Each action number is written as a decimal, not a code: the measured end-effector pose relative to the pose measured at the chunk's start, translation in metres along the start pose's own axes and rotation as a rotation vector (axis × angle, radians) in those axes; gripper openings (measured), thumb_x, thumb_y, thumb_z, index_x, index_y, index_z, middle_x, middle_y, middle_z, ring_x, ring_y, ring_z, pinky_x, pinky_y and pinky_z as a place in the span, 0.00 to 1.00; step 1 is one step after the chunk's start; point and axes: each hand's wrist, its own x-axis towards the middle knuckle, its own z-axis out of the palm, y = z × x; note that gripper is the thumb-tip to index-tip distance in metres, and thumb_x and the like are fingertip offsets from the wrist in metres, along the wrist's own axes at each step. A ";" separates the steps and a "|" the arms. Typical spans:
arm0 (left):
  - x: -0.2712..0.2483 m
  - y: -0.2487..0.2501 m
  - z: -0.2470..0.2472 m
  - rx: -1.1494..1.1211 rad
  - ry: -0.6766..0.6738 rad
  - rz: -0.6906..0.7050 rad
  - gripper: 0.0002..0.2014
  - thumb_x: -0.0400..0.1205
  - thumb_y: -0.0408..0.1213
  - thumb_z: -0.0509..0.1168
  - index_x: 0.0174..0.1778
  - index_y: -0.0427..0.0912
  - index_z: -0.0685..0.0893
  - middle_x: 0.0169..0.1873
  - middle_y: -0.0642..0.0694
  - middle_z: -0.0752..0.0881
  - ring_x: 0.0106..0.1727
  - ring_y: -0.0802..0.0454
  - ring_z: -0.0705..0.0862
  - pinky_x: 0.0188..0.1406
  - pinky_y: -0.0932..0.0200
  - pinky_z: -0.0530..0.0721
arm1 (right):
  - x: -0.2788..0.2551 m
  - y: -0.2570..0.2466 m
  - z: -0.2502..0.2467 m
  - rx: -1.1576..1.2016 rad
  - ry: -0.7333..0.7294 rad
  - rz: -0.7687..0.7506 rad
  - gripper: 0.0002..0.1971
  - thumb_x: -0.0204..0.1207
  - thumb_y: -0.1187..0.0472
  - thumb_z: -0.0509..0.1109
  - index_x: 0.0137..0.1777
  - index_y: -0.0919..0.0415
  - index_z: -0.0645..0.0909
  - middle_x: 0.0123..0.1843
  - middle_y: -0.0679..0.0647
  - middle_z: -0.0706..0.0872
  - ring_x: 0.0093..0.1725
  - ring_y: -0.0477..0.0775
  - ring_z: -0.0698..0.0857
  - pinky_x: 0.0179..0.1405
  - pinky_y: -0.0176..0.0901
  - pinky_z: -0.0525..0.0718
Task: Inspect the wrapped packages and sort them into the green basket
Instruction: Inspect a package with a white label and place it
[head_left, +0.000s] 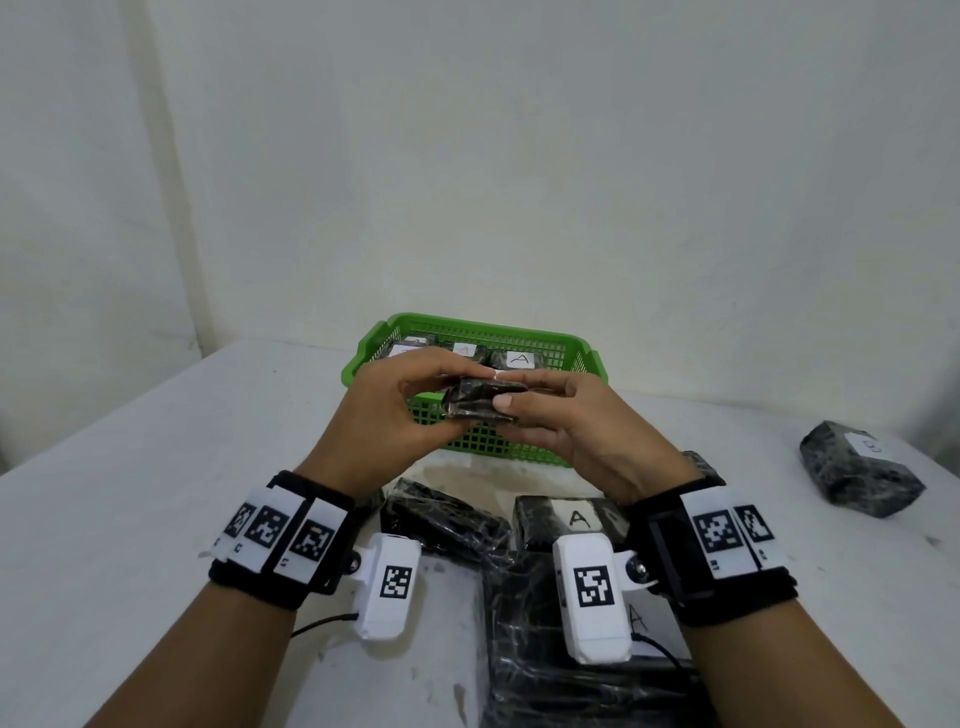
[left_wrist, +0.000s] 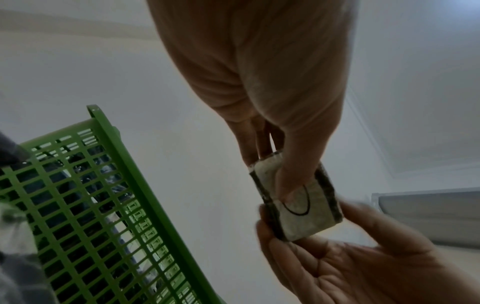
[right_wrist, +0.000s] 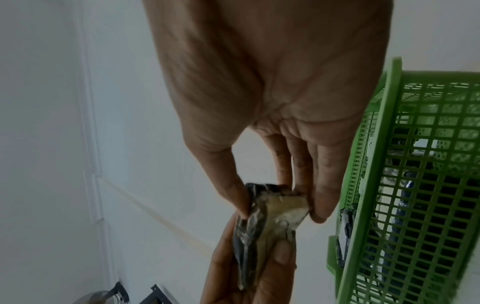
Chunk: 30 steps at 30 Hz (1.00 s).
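Note:
Both hands hold one small black-wrapped package (head_left: 480, 399) in the air just in front of the green basket (head_left: 571, 347). My left hand (head_left: 402, 402) pinches its left end and my right hand (head_left: 540, 415) pinches its right end. In the left wrist view the package (left_wrist: 298, 207) shows a white label with a curved black mark, the left thumb pressed on it. The right wrist view shows the package (right_wrist: 270, 209) edge-on between thumb and fingers. Inside the basket lie wrapped packages with white labels, one (head_left: 517, 358) marked A.
More black-wrapped packages lie on the white table near my wrists, one (head_left: 566, 517) labelled A, another (head_left: 441, 514) to its left. A single package (head_left: 860, 475) sits apart at the far right. A white wall stands behind the basket.

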 end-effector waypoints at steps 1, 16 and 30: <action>0.000 -0.002 -0.002 -0.010 0.011 -0.009 0.23 0.73 0.22 0.80 0.62 0.42 0.90 0.56 0.48 0.92 0.62 0.49 0.90 0.66 0.48 0.89 | 0.000 -0.001 -0.001 0.016 -0.005 0.000 0.15 0.75 0.72 0.79 0.62 0.69 0.88 0.62 0.69 0.92 0.61 0.64 0.93 0.61 0.51 0.92; 0.000 -0.005 -0.002 -0.004 0.045 -0.008 0.23 0.72 0.19 0.79 0.62 0.40 0.90 0.56 0.45 0.91 0.62 0.47 0.90 0.66 0.46 0.89 | 0.001 -0.003 0.006 -0.027 0.021 -0.019 0.17 0.75 0.71 0.81 0.64 0.69 0.86 0.59 0.67 0.93 0.59 0.65 0.94 0.61 0.54 0.93; -0.002 0.004 0.002 -0.077 0.032 -0.118 0.24 0.71 0.35 0.84 0.64 0.43 0.90 0.59 0.51 0.91 0.64 0.53 0.90 0.67 0.51 0.88 | -0.004 0.003 -0.004 -0.060 -0.033 -0.045 0.34 0.59 0.68 0.91 0.68 0.61 0.85 0.62 0.61 0.92 0.62 0.61 0.93 0.65 0.56 0.90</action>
